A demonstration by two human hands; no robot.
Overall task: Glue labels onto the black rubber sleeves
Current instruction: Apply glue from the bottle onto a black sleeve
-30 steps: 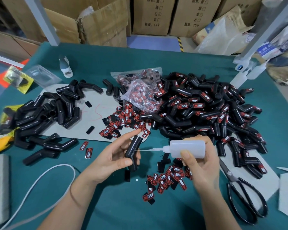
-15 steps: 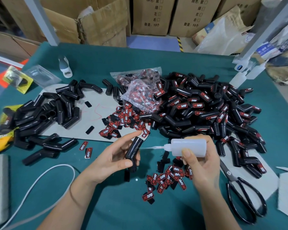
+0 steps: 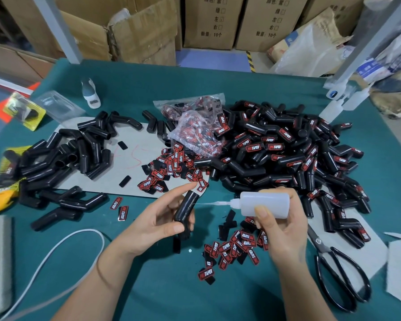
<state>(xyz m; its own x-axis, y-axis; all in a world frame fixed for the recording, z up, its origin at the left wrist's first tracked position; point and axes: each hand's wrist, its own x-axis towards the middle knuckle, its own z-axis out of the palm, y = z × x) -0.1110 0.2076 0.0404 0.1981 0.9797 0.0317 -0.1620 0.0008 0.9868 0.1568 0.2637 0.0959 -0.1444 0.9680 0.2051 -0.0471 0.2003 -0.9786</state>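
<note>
Near table's front edge | left hand [image 3: 158, 224] grip pinches sleeve [image 3: 185, 210] | right hand [image 3: 281, 228] squeezes glue bottle [image 3: 265, 204] (nozzle touching)

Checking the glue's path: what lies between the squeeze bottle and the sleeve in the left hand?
Head view: only the glue bottle's thin nozzle, reaching the sleeve.

I saw one bent black rubber sleeve [image 3: 185, 209] held tilted above the green counter [image 3: 171, 286], the thin nozzle of a translucent white plastic glue bottle [image 3: 264, 204] touching its side. Loose red-and-black "TAPER" labels [image 3: 236, 247] lay scattered below. Unlabelled sleeves [image 3: 63, 158] were heaped left, labelled sleeves [image 3: 287, 154] right.
</note>
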